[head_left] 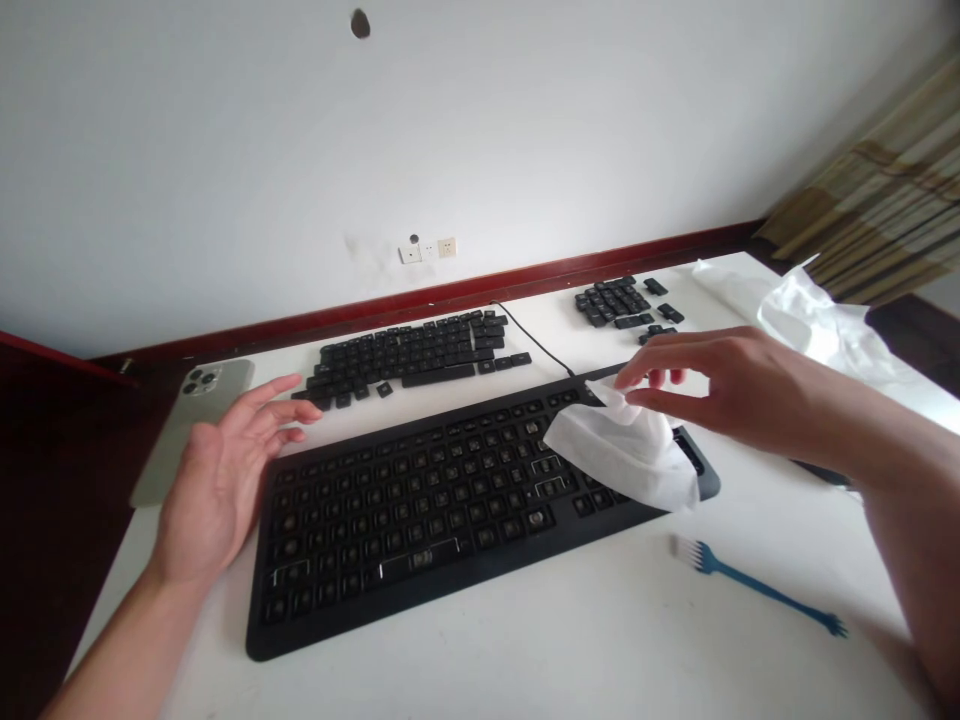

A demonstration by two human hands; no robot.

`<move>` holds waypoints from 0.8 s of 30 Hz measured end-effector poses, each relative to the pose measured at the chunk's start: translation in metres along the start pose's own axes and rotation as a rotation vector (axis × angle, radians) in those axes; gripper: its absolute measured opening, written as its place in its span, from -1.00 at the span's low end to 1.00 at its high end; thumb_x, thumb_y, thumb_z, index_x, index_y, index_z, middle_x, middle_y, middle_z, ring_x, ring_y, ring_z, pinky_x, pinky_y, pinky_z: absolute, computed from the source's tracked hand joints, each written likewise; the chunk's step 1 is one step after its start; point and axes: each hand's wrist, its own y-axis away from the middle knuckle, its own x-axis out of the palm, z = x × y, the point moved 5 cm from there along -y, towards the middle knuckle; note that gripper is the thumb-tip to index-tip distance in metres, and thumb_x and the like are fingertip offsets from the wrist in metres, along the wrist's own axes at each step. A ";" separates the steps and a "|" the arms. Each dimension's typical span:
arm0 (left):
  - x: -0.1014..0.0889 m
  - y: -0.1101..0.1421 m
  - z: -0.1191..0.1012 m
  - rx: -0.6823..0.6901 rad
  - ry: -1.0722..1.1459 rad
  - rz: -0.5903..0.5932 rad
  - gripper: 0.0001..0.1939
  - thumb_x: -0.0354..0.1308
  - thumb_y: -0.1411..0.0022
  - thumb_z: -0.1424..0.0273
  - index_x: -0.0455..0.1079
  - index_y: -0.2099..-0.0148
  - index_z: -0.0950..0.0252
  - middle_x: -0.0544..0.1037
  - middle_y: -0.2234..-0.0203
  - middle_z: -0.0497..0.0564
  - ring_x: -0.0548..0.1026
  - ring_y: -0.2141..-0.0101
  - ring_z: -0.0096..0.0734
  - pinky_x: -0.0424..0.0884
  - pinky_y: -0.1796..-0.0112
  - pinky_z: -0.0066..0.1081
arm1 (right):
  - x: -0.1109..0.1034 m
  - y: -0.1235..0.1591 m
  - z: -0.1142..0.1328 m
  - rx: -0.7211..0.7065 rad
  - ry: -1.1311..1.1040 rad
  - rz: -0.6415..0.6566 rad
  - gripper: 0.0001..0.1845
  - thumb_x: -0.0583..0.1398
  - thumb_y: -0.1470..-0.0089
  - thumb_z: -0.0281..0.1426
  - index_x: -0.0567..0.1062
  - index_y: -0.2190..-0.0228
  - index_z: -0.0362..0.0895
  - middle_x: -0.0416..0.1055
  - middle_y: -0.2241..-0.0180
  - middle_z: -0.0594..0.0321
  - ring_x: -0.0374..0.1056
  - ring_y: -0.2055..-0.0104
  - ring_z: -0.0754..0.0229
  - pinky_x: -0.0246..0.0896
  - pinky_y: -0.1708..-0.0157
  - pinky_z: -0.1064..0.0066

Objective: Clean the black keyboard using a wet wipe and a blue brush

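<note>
A black keyboard (420,500) with its keycaps off lies slantwise on the white table, showing bare key sockets. My right hand (697,385) pinches the top of a thin white wipe (622,455) between thumb and fingers. The wipe hangs over the keyboard's right end and covers part of it. My left hand (232,460) is beside the keyboard's left end, palm turned inward and fingers apart, with nothing in it. Behind the keyboard, loose black keycaps (412,350) are laid out in rows, and a smaller group of keycaps (611,300) sits farther right.
A phone (195,410) lies at the table's left edge. A blue-handled brush (765,585) rests in front of the keyboard at right. White crumpled sheeting (810,310) is at the far right. A cable (536,340) runs back towards the wall with sockets (427,250).
</note>
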 end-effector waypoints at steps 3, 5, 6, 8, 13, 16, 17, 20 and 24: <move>-0.001 0.000 0.001 -0.009 -0.010 -0.015 -0.16 -0.28 -0.37 -0.29 0.45 -0.28 0.13 0.60 0.08 0.11 0.41 -0.07 0.04 0.24 -0.07 -0.15 | -0.011 0.003 0.017 -0.079 0.054 -0.144 -0.72 0.20 -0.37 -0.10 0.66 0.18 0.05 0.65 0.15 0.27 0.57 0.27 0.16 0.47 0.32 0.32; -0.001 0.001 0.001 -0.012 -0.013 -0.023 -0.16 -0.29 -0.37 -0.29 0.46 -0.28 0.12 0.60 0.10 0.11 0.41 -0.07 0.07 0.24 -0.08 -0.12 | -0.012 0.004 0.028 -0.147 0.037 -0.167 -0.72 0.20 -0.38 -0.15 0.67 0.22 0.02 0.65 0.14 0.25 0.58 0.27 0.14 0.48 0.30 0.30; -0.001 0.001 0.001 -0.012 -0.015 -0.025 -0.16 -0.29 -0.37 -0.29 0.46 -0.27 0.12 0.60 0.10 0.12 0.40 -0.07 0.08 0.24 -0.08 -0.11 | -0.011 0.005 0.033 -0.178 0.019 -0.153 -0.72 0.19 -0.38 -0.17 0.68 0.23 0.01 0.65 0.14 0.25 0.58 0.28 0.15 0.49 0.29 0.31; -0.001 0.002 0.001 -0.016 -0.019 -0.026 -0.16 -0.29 -0.37 -0.29 0.47 -0.27 0.12 0.60 0.10 0.12 0.41 -0.07 0.09 0.23 -0.09 -0.10 | -0.002 0.005 0.038 -0.224 -0.029 -0.064 -0.72 0.18 -0.40 -0.21 0.69 0.22 0.03 0.65 0.13 0.26 0.59 0.27 0.17 0.50 0.27 0.33; -0.001 0.003 0.000 -0.011 -0.027 -0.023 -0.19 -0.29 -0.39 -0.26 0.47 -0.26 0.11 0.60 0.09 0.12 0.41 -0.06 0.08 0.23 -0.09 -0.10 | 0.024 0.005 0.035 -0.240 -0.070 0.116 -0.73 0.18 -0.40 -0.16 0.69 0.09 0.13 0.61 0.01 0.27 0.59 0.12 0.13 0.52 0.12 0.31; 0.000 0.003 0.001 0.002 -0.032 -0.009 -0.19 -0.30 -0.40 -0.25 0.47 -0.27 0.11 0.59 0.09 0.11 0.42 -0.06 0.05 0.22 -0.10 -0.11 | 0.029 0.005 0.032 -0.223 -0.016 0.078 -0.67 0.14 -0.43 -0.14 0.64 -0.06 0.15 0.57 -0.09 0.30 0.59 0.04 0.11 0.53 0.00 0.28; 0.000 0.003 0.001 0.002 -0.033 -0.005 -0.20 -0.30 -0.41 -0.25 0.47 -0.27 0.10 0.59 0.08 0.11 0.42 -0.06 0.04 0.22 -0.10 -0.12 | 0.031 0.006 0.032 -0.224 -0.001 0.069 -0.65 0.12 -0.44 -0.15 0.62 -0.09 0.15 0.55 -0.13 0.31 0.58 0.00 0.09 0.53 -0.03 0.26; 0.000 0.003 0.002 0.002 -0.036 -0.001 -0.19 -0.30 -0.41 -0.25 0.46 -0.28 0.12 0.59 0.08 0.11 0.42 -0.06 0.04 0.22 -0.10 -0.12 | 0.032 0.008 0.036 -0.228 0.037 0.038 -0.59 0.09 -0.45 -0.14 0.55 -0.19 0.13 0.49 -0.22 0.29 0.54 -0.11 0.01 0.53 -0.10 0.15; 0.001 0.002 0.000 0.007 -0.035 -0.005 -0.17 -0.28 -0.39 -0.27 0.45 -0.27 0.16 0.59 0.09 0.12 0.42 -0.04 0.04 0.23 -0.08 -0.13 | 0.035 0.006 0.042 -0.246 0.026 0.008 -0.58 0.14 -0.42 -0.13 0.55 -0.19 0.07 0.48 -0.23 0.20 0.47 -0.18 -0.10 0.53 -0.11 0.03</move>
